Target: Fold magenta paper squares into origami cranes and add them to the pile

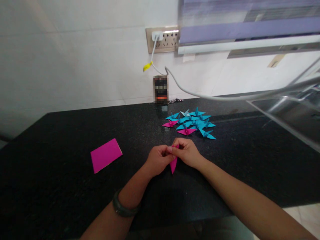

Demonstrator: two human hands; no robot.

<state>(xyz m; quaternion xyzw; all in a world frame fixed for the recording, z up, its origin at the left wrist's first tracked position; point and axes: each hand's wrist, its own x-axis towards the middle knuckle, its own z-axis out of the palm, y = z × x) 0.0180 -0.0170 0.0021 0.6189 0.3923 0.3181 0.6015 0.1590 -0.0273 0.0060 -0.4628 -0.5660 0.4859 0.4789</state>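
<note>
Past the wristband [122,207], left hand [158,160] and right hand [188,153] meet low over the dark surface [62,133], fingers [167,150] of both pinching a folded pink paper [173,164], seemingly to steady its creases, paper cranes [193,123] beyond.

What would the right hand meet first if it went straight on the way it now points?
Probably the left hand: the right hand points leftward at it, and both pinch the pink folded paper between them, fingertips apparently touching.
</note>
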